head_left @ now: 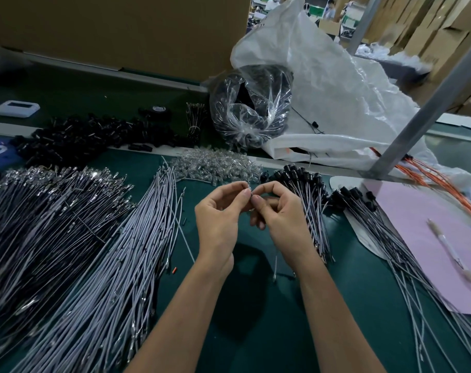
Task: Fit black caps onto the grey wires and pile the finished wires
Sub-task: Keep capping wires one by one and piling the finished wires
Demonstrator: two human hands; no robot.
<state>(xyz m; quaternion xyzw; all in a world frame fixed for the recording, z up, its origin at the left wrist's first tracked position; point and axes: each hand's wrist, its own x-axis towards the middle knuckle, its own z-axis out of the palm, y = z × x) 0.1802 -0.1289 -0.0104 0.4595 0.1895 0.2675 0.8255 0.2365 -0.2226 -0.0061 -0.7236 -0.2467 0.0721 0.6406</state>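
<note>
1. Both hands meet low over the green mat (256,332). The left hand (218,216) and the right hand (281,216) are curled, and the thumb and forefinger of each pinch a small dark piece (252,195) between their tips. It is too small to name for certain.
2. A thin grey wire (275,266) shows below the right hand, between the forearms. Its upper end is hidden behind that hand.
3. To the left lies a broad heap of loose grey wires (116,278), fanning toward the near edge. Further left is a darker bundle (40,216) with shiny metal ends at its far side.
4. Just right of the right hand lies a pile of finished wires (309,211), their black caps gathered at the far end. A second capped pile (390,243) lies further right, its wires running toward the near right corner.
5. A pink sheet (417,211) lies under the edge of that second pile, with a pen (449,250) resting on it.
6. Beyond the hands is a heap of clear caps (215,168), and to its left a heap of black parts (89,138).
7. Farther back a clear bag (253,109) of dark items leans against a white sack (336,90). Orange wires (431,179) run out from under the sack, past a slanting metal post (431,103). A wall of brown cardboard (121,30) stands at the far left.
</note>
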